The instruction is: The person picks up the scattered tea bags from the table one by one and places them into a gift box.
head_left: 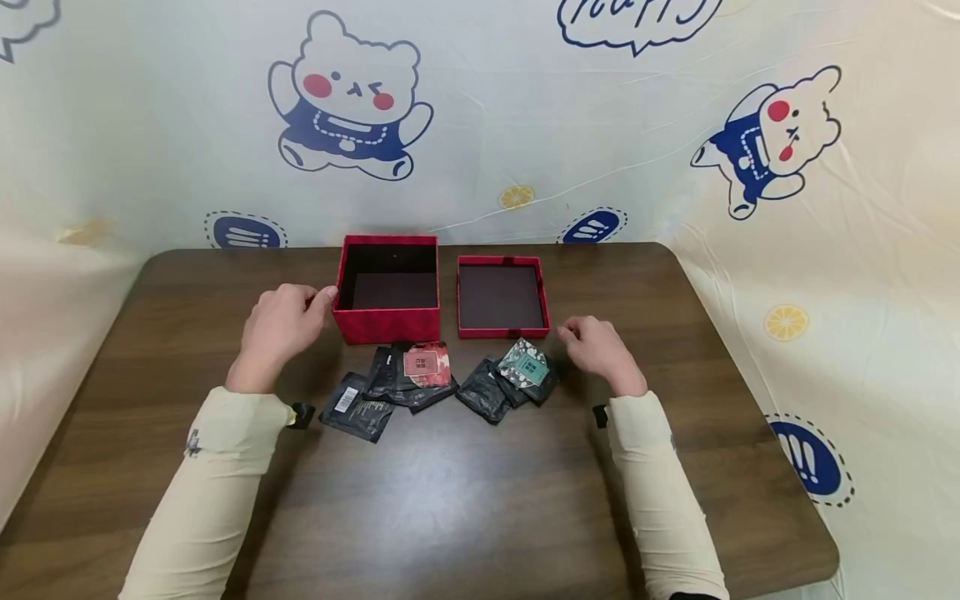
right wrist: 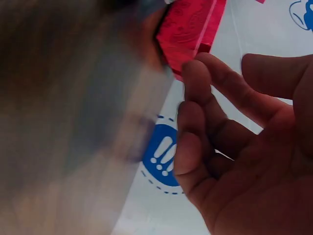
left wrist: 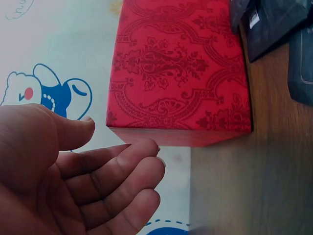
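Observation:
A red patterned box (head_left: 386, 327) stands with its dark inside facing up, and a shallow red lid (head_left: 503, 333) lies to its right. The left hand (head_left: 283, 327) is at the box's left side; in the left wrist view its loosely bent fingers (left wrist: 132, 171) are close to the patterned red side and hold nothing. Right of the lid is the right hand (head_left: 600, 346), its fingers loosely curled around nothing. Dark sachets (head_left: 358, 408), one with a red label (head_left: 427, 364), lie before the box. More sachets (head_left: 484, 392), topped by a green-labelled one (head_left: 527, 367), lie before the lid.
The brown wooden table (head_left: 450, 517) has rounded corners. A pale cloth (head_left: 487, 108) printed with cartoon bears hangs behind it and along its right side. Box and lid stand close to the table's back edge.

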`<state>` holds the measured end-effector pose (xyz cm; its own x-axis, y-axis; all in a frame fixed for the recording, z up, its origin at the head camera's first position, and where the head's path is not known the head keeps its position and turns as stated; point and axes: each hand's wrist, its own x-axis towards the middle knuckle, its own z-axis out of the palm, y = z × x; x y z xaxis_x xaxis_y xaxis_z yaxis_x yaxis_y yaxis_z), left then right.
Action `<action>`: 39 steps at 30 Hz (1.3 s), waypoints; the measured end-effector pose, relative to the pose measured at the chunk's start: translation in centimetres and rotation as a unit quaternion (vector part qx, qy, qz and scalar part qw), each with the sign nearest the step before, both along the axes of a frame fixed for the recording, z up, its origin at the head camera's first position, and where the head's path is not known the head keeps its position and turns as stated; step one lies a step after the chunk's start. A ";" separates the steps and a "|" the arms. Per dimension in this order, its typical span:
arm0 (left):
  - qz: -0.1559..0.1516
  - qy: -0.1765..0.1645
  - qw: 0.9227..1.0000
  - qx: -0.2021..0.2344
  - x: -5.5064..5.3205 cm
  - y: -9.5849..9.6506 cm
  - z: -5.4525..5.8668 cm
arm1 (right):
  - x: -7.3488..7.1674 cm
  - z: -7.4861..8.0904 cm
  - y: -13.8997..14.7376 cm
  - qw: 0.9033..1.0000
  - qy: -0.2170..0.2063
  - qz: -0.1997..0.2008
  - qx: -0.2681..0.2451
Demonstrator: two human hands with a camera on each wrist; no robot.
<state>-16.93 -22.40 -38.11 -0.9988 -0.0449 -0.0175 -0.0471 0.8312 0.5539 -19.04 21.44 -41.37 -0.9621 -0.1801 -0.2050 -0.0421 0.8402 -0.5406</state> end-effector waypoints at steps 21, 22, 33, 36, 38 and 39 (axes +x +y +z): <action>-0.008 -0.014 0.999 0.037 -0.5 0.1 -0.5 | 0.8 -2.1 1.5 0.993 -0.111 -0.049 -0.005; -0.008 -0.017 0.999 0.041 -0.5 0.1 -0.5 | 0.8 -2.0 1.5 0.992 -0.115 -0.051 -0.007; -0.010 -0.047 0.996 0.073 -0.4 0.0 -0.5 | 0.9 -2.1 1.3 0.989 -0.120 -0.070 -0.049; -0.009 -0.050 0.996 0.077 -0.4 0.0 -0.5 | 0.8 -2.1 1.3 0.988 -0.123 -0.072 -0.067; -0.008 -0.055 0.995 0.083 -0.4 -0.1 -0.6 | 0.8 -2.2 1.3 0.987 -0.123 -0.072 -0.075; -0.007 -0.060 0.994 0.090 -0.4 -0.1 -0.6 | 0.8 -2.2 1.3 0.987 -0.122 -0.071 -0.077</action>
